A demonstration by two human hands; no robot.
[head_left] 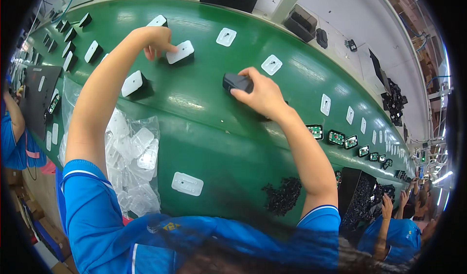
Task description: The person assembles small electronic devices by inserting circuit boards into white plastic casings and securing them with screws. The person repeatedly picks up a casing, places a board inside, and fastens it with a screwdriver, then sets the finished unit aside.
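My left hand reaches over the far left of the green work surface. Its index fingertip touches the white top of a black box, while the other fingers hang bent and apart from it. A second white-topped box stands just behind that hand, and another lies nearer to me. Right of the middle, my right hand grips a black plastic housing between thumb and fingers. White plates with a dark piece on them, one beyond my right hand and another farther back, lie flat.
A clear bag of white plastic plates lies by my left arm, near a single white plate. Small black parts are heaped near my right elbow. Black housings with green circuit boards line the right side. Co-workers sit at both sides.
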